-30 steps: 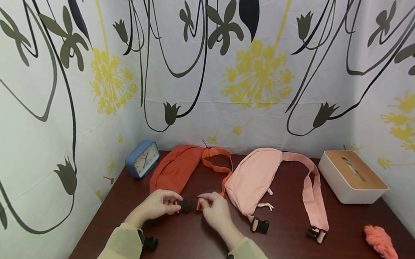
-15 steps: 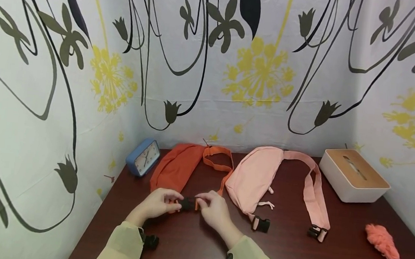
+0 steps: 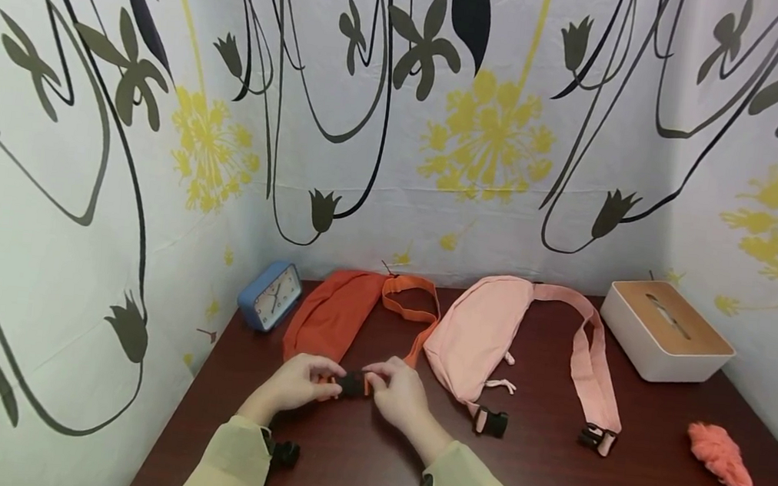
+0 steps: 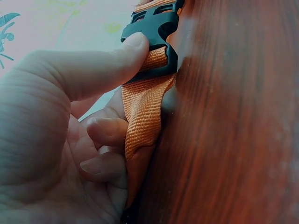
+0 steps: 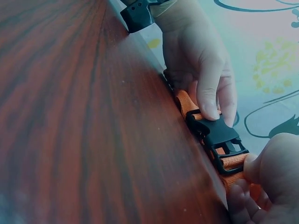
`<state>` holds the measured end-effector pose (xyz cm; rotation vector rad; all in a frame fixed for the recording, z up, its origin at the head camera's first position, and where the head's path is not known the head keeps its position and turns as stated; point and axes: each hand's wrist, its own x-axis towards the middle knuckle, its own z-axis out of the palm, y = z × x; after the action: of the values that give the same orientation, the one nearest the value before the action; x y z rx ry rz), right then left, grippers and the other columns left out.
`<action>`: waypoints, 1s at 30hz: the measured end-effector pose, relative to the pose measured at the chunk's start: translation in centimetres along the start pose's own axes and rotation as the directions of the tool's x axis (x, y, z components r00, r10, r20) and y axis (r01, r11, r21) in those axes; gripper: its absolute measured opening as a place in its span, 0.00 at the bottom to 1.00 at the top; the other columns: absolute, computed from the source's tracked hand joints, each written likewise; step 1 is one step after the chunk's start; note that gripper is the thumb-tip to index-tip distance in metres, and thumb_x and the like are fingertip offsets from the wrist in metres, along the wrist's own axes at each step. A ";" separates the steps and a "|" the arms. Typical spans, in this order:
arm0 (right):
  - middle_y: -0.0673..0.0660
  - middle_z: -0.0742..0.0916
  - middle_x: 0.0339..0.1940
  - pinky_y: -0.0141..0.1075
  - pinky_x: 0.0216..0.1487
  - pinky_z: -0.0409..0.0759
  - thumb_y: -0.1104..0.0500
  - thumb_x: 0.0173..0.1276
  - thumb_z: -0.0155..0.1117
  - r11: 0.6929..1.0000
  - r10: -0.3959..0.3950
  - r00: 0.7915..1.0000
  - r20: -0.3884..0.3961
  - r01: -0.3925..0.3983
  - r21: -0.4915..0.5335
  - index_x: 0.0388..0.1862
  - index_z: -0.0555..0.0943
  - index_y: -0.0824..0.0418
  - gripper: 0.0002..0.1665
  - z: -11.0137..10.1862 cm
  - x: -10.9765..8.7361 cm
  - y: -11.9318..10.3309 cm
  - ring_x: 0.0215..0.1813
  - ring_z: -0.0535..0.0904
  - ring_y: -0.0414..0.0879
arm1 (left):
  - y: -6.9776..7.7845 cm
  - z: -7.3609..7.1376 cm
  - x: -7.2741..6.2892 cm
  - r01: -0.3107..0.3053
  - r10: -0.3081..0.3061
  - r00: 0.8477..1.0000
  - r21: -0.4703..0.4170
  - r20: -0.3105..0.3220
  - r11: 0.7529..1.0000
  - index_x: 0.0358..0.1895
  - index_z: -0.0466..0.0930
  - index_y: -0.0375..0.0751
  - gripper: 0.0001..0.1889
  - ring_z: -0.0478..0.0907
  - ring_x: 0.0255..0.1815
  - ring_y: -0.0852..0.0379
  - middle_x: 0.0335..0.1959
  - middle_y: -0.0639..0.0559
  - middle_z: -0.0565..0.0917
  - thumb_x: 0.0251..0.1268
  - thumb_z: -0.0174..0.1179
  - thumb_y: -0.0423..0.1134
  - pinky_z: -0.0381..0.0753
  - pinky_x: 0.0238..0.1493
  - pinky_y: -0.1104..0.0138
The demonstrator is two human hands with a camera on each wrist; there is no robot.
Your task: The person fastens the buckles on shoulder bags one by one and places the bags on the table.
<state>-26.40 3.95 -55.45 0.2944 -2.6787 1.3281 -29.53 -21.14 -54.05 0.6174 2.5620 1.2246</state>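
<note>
A black side-release buckle on the orange strap is between my two hands, low over the table. My left hand pinches its socket half, thumb flat on top, the other fingers curled beside the strap. With thumb and fingertips my right hand holds the prong half at its strap end. The prongs run into the socket, and part of them shows between the halves in the right wrist view. Behind the hands lies the orange-red waist bag that the strap belongs to.
A pink waist bag lies to the right, its buckle halves apart. A blue clock stands back left, a white tissue box with a wooden lid back right. A coral yarn bundle rests near the right edge.
My right hand has shifted slightly left toward the left hand. The two buckle halves have come closer together, and the gap between them has shrunk.
</note>
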 end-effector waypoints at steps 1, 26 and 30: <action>0.46 0.85 0.35 0.33 0.40 0.74 0.58 0.79 0.71 1.000 -0.005 1.000 0.001 0.005 -0.004 0.49 0.95 0.47 0.09 0.0 0.0 0.0 0.35 0.77 0.39 | 0.0 0.0 0.0 -0.001 0.001 1.000 0.000 -0.003 1.000 0.54 0.92 0.51 0.12 0.81 0.29 0.59 0.33 0.56 0.92 0.71 0.76 0.43 0.79 0.35 0.68; 0.50 0.94 0.47 0.53 0.60 0.88 0.60 0.80 0.70 1.000 0.007 0.999 0.053 -0.008 0.016 0.44 0.94 0.48 0.08 0.9 0.6 -0.3 0.53 0.89 0.49 | 0.2 0.5 -0.1 0.022 -0.021 0.999 0.006 -0.039 1.000 0.51 0.93 0.51 0.09 0.76 0.31 0.58 0.31 0.55 0.86 0.70 0.77 0.40 0.75 0.34 0.68; 0.49 0.94 0.45 0.48 0.54 0.88 0.60 0.79 0.70 1.000 0.008 0.999 0.046 -0.009 0.018 0.43 0.93 0.48 0.09 1.2 0.6 -0.5 0.49 0.89 0.45 | 0.3 0.5 -0.1 0.022 -0.022 0.999 -0.004 -0.040 1.000 0.50 0.92 0.50 0.09 0.77 0.28 0.58 0.28 0.54 0.86 0.70 0.76 0.39 0.75 0.32 0.68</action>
<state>-26.96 2.65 -55.68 0.3198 -2.7095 1.3660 -29.22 -20.70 -54.12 0.5678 2.5912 1.2461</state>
